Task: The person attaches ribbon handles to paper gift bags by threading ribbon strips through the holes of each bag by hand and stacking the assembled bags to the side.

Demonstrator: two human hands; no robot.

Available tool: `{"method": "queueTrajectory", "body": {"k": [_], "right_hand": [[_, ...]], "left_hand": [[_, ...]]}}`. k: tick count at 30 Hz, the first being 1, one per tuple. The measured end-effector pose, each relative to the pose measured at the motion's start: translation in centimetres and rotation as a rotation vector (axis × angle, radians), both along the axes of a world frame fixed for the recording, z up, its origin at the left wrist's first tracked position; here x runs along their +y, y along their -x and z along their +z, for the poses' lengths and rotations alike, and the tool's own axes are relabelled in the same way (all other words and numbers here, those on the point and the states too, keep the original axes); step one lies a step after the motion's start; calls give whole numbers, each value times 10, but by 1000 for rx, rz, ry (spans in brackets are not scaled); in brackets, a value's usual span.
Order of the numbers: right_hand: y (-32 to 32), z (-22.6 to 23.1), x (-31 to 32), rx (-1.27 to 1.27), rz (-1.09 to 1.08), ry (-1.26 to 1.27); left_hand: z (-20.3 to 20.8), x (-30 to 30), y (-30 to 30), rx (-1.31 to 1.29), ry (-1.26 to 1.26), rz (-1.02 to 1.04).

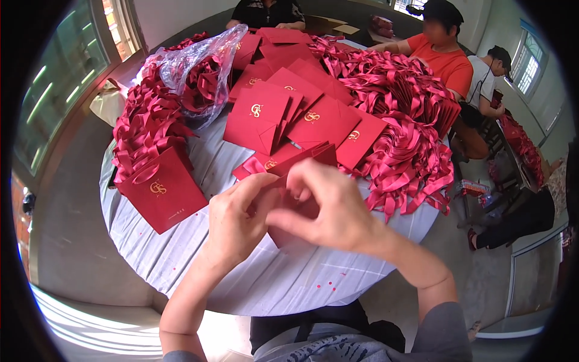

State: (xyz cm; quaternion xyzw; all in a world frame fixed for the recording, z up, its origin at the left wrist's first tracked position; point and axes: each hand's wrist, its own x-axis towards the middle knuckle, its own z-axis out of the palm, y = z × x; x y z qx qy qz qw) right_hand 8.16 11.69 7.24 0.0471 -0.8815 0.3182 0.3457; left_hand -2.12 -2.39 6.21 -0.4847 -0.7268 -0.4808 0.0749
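My left hand (234, 222) and my right hand (322, 208) meet over the near part of a round table (181, 253) covered in a pale cloth. Both grip one red paper gift bag (289, 232), mostly hidden under my fingers. Just left of my hands stands a finished red bag (163, 192) with a gold emblem and a ribbon handle. Beyond my hands lie several flat red bags (283, 117) in a loose pile.
Heaps of red ribbon-handled bags line the left (148, 120) and right (410, 120) of the table. A clear plastic bag (202, 66) holds more. A person in an orange shirt (449, 60) sits far right, another person (268, 13) at the far side, others beyond.
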Motion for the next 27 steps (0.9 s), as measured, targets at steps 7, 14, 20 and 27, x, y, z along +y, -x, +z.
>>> {"method": "queueTrajectory", "body": {"k": [7,14,20,27], "right_hand": [[-15,-32,-2,-108,23,207],[-64,-26,47,-385,-10,565],[-87,-19,67,-328,-96,542],[-67,-29,59,-153,-127,588]], "left_hand": [[1,3,8,-30,35,23],[13,8,28,84,189,71],[17,19,36,221,328,156],[-11,68,57,307,576,90]]}}
